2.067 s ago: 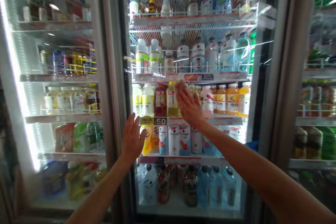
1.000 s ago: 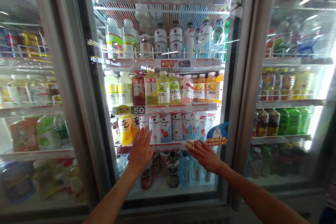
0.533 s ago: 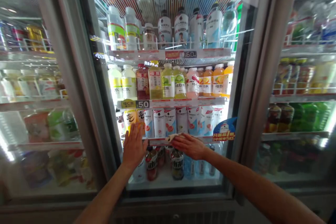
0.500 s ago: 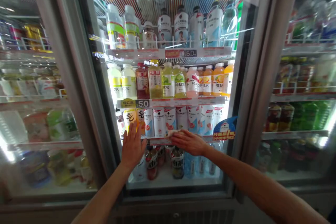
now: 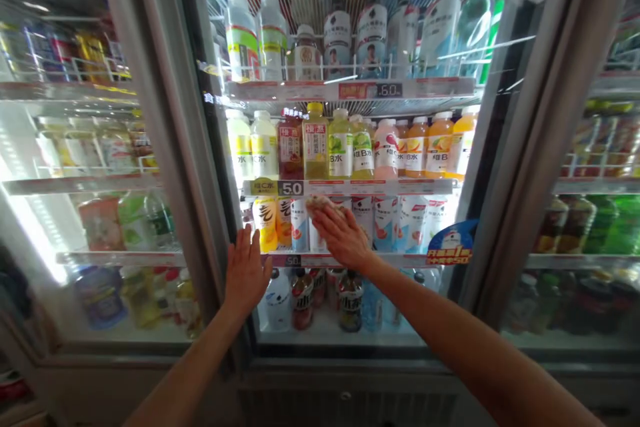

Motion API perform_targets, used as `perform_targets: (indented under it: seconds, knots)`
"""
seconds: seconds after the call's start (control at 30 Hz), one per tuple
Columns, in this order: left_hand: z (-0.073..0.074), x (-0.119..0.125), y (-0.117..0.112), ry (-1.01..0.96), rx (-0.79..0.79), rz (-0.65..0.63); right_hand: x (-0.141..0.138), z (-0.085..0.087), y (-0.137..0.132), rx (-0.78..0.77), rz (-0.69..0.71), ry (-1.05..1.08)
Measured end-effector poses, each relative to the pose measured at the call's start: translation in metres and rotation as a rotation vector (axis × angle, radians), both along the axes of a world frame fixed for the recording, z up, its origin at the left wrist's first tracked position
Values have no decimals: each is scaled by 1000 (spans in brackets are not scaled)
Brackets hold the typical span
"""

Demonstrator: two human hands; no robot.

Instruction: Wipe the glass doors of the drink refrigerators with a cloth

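A glass fridge door (image 5: 350, 340) stands in front of me, with rows of drinks behind it. My right hand (image 5: 343, 233) presses a pale crumpled cloth (image 5: 323, 205) against the glass, over the row of white cans and just under a price strip (image 5: 370, 188). Its fingers lie over the cloth and hide part of it. My left hand (image 5: 246, 273) is at the door's left side, fingers stretched out, palm towards the glass near the frame. Nothing is in it. Close to its fingertips, behind the glass, is a yellow drink (image 5: 265, 220).
Metal door frames (image 5: 165, 113) rise on both sides. Bottles of yellow, pink and orange drinks (image 5: 440, 147) line the middle shelf. A blue sticker (image 5: 453, 242) is on the right of the glass. Darker bottles (image 5: 303, 300) stand at the bottom. A vent grille (image 5: 345, 407) runs below the door.
My right hand has moved the cloth up and slightly left across the glass. My left hand has shifted little, now closer to the left frame. The view has swung a little left and down.
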State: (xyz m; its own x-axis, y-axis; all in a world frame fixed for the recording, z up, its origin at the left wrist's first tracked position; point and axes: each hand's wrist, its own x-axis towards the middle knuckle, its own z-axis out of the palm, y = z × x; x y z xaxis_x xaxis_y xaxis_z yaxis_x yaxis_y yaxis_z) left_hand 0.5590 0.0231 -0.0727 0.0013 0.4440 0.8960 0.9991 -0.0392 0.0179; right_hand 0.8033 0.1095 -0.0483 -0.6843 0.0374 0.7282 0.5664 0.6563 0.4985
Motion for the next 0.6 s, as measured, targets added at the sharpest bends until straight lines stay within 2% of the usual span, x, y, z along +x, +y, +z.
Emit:
perform_targets:
  seconds: [0.07,0.2,0.27,0.37,0.43,0.5,0.6]
  knots:
    - [-2,-7,-5,6,11,6,-15,-4,-2,13,15,19]
    - [-12,-27,-18,62,22,9,-46,-33,-7,62,220,-287]
    - [-16,-38,-25,74,25,15,-66,-31,-10,44,238,-298]
    - [-21,-49,-34,87,42,25,-98,-12,-15,-27,142,-152]
    - [-23,-54,-39,102,51,22,-115,-11,-19,-38,117,-131]
    - [-25,-57,-43,121,55,17,-124,-25,-22,-5,161,-221]
    - [-29,-59,-45,139,46,16,-122,-45,-22,34,227,-370]
